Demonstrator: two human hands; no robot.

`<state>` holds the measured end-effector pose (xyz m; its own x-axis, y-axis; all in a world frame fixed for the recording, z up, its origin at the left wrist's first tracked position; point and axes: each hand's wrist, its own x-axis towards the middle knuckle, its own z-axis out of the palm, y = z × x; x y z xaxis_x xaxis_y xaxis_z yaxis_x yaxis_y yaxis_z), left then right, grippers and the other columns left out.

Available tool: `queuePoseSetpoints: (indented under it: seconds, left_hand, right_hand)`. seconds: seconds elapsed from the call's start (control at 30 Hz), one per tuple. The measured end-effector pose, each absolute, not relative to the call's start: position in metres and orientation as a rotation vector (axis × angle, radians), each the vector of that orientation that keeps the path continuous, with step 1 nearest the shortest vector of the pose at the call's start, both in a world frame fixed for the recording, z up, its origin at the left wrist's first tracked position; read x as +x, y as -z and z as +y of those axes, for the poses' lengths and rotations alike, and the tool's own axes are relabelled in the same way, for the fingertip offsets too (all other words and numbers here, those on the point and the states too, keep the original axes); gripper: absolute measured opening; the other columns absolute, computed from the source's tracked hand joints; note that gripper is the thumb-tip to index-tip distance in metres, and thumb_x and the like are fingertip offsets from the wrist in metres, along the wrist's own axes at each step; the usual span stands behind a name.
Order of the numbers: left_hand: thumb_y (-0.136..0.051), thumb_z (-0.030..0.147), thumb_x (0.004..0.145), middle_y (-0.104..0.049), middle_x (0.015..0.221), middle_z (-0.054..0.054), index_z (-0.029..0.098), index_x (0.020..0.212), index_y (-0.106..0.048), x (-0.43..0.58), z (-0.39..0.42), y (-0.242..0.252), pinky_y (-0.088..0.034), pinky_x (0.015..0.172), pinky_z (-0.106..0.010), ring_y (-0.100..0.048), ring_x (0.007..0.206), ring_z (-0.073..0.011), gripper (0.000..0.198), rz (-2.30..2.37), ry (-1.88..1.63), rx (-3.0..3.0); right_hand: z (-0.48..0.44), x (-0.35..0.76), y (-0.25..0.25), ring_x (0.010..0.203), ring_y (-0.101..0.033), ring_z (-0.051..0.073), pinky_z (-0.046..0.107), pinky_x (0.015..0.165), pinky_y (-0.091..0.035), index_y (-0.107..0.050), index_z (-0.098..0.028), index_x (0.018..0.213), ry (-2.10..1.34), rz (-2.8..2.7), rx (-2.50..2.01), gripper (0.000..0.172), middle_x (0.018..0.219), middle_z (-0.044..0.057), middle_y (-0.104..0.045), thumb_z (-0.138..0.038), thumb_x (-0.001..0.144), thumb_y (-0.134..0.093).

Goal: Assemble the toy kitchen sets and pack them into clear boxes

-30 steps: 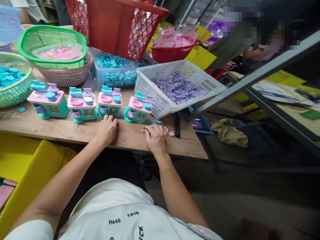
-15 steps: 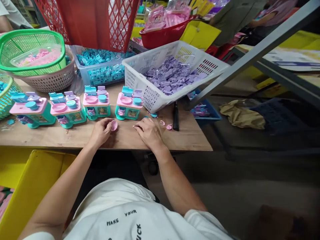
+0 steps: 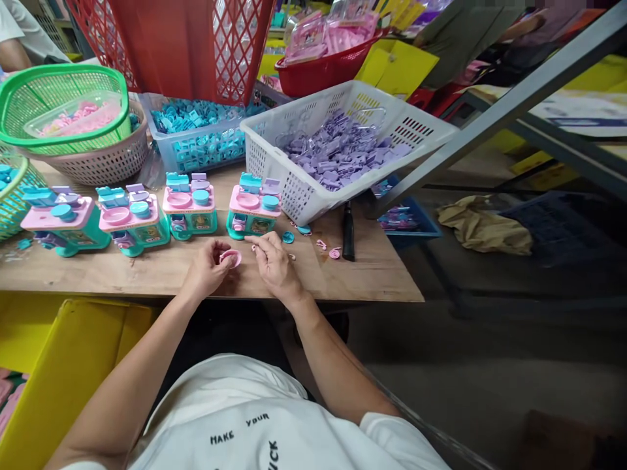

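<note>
My left hand (image 3: 208, 269) pinches a small round pink toy piece (image 3: 230, 256) just above the wooden table (image 3: 147, 271). Close to its right, my right hand (image 3: 274, 261) has its fingers curled around something too small to make out, the forefinger stretched toward the pink piece. Directly behind both hands stands a row of several teal-and-pink toy kitchen units (image 3: 191, 203); the nearest unit (image 3: 253, 210) is just beyond my right hand. Small pink and teal bits (image 3: 333, 252) lie loose on the table to the right.
A white basket of purple parts (image 3: 343, 147) and a blue crate of teal parts (image 3: 196, 134) stand behind the toys. Green and pink baskets (image 3: 68, 124) sit far left, a red basket (image 3: 181, 39) at the back. A black tool (image 3: 348, 230) lies near the table's right edge. Yellow bin (image 3: 63, 365) below left.
My left hand lifted off the table holding the pink piece and turned it upward. My right hand left the table surface and moved left toward it. The view tilted down slightly.
</note>
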<state>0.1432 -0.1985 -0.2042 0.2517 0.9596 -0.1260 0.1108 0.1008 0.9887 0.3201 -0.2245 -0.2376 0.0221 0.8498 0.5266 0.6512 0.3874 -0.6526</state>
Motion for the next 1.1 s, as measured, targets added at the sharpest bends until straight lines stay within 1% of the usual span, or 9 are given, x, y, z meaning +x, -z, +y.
queuePoseSetpoints:
  seconds: [0.13,0.33,0.43,0.57,0.63,0.73,0.87,0.97,1.1]
  left_hand:
    - [-0.074,0.050,0.070,-0.055,0.062,0.003,0.016,0.073,-0.061,0.137,-0.199,0.204,-0.034,0.052,-0.019,-0.045,0.056,-0.0079,0.037,1.190,-0.962,1.388]
    - [-0.074,0.064,0.066,-0.047,0.053,0.005,0.013,0.084,-0.067,0.148,-0.208,0.201,-0.025,0.045,-0.020,-0.037,0.047,-0.0065,0.055,1.052,-0.793,1.194]
    - [-0.075,0.064,0.065,-0.048,0.053,0.005,0.012,0.084,-0.069,0.151,-0.212,0.201,-0.024,0.046,-0.020,-0.037,0.049,-0.0061,0.056,1.028,-0.792,1.181]
    - [-0.079,0.063,0.062,-0.049,0.056,0.004,0.011,0.084,-0.069,0.148,-0.213,0.198,-0.024,0.047,-0.019,-0.038,0.050,-0.0057,0.057,1.007,-0.814,1.131]
    - [-0.082,0.061,0.059,-0.050,0.057,0.004,0.011,0.083,-0.069,0.147,-0.213,0.195,-0.023,0.047,-0.019,-0.038,0.050,-0.0050,0.057,0.989,-0.803,1.089]
    - [-0.084,0.059,0.058,-0.050,0.059,0.004,0.012,0.079,-0.067,0.148,-0.213,0.192,-0.023,0.046,-0.018,-0.037,0.049,-0.0039,0.055,0.957,-0.772,1.039]
    - [-0.081,0.059,0.061,-0.050,0.059,0.004,0.014,0.082,-0.066,0.151,-0.213,0.197,-0.026,0.045,-0.018,-0.038,0.047,-0.0049,0.052,0.981,-0.778,1.062]
    - [-0.073,0.053,0.070,-0.055,0.061,0.002,0.013,0.083,-0.069,0.152,-0.213,0.203,-0.033,0.048,-0.020,-0.044,0.052,-0.0080,0.042,1.117,-0.855,1.263]
    - [-0.058,0.038,0.082,-0.061,0.063,-0.001,0.012,0.078,-0.073,0.154,-0.216,0.205,-0.037,0.054,-0.021,-0.050,0.058,-0.0109,0.031,1.290,-0.885,1.624]
  right_hand:
    - [-0.225,0.321,0.241,0.087,-0.065,0.020,0.034,0.082,-0.055,-0.070,-0.021,0.102,-0.311,-1.675,-1.381,0.026,0.095,0.009,-0.064,-0.023,0.097,-0.044]
    - [-0.233,0.312,0.222,0.076,-0.067,0.018,0.030,0.071,-0.057,-0.065,-0.020,0.092,-0.533,-1.575,-1.361,0.013,0.088,0.007,-0.070,-0.030,0.090,-0.057]
    - [-0.236,0.311,0.217,0.072,-0.068,0.017,0.029,0.070,-0.058,-0.067,-0.018,0.093,-0.668,-1.514,-1.322,0.019,0.086,0.007,-0.073,-0.035,0.089,-0.060]
    - [-0.237,0.315,0.221,0.081,-0.072,0.018,0.032,0.076,-0.061,-0.073,-0.018,0.104,-0.950,-1.461,-1.120,0.032,0.097,0.007,-0.077,-0.045,0.090,-0.061]
    - [-0.236,0.316,0.225,0.083,-0.073,0.018,0.033,0.077,-0.061,-0.075,-0.020,0.103,-0.988,-1.450,-1.062,0.032,0.096,0.006,-0.077,-0.046,0.090,-0.062]
    - [-0.234,0.315,0.232,0.080,-0.070,0.016,0.029,0.072,-0.059,-0.076,-0.021,0.091,-0.852,-1.431,-1.091,0.025,0.088,0.004,-0.074,-0.043,0.089,-0.065]
    - [-0.234,0.313,0.235,0.085,-0.069,0.016,0.028,0.072,-0.058,-0.072,-0.021,0.089,-0.659,-1.356,-1.134,0.023,0.100,0.007,-0.071,-0.042,0.090,-0.064]
    - [-0.241,0.310,0.227,0.088,-0.071,0.017,0.032,0.082,-0.059,-0.065,-0.021,0.097,-0.620,-1.323,-1.184,0.020,0.100,0.008,-0.073,-0.039,0.096,-0.056]
    - [-0.253,0.303,0.208,0.080,-0.069,0.017,0.030,0.078,-0.057,-0.064,-0.021,0.093,-0.410,-1.582,-1.261,0.013,0.088,0.005,-0.072,-0.030,0.096,-0.055]
